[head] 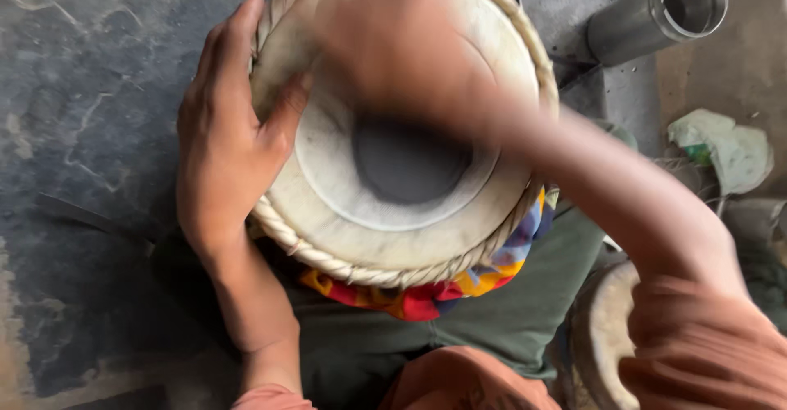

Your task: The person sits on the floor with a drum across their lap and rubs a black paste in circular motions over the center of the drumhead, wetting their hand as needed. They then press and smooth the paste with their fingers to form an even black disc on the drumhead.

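A round hand drum (344, 205) with a pale skin head, a dark centre patch (407, 162) and a braided rim sits in my lap. My left hand (221, 131) grips its left rim, thumb lying on the skin. My right hand (393, 57) is a motion blur over the far part of the drumhead, and its fingers cannot be made out. A multicoloured cloth (426, 295) pads the drum from below.
A metal cylinder (656, 12) lies at the upper right on the stained concrete floor (82, 131). Crumpled paper or plastic (721, 143) lies at the right. Another drum's pale head (607, 336) shows at the lower right, beside my green trousers (508, 303).
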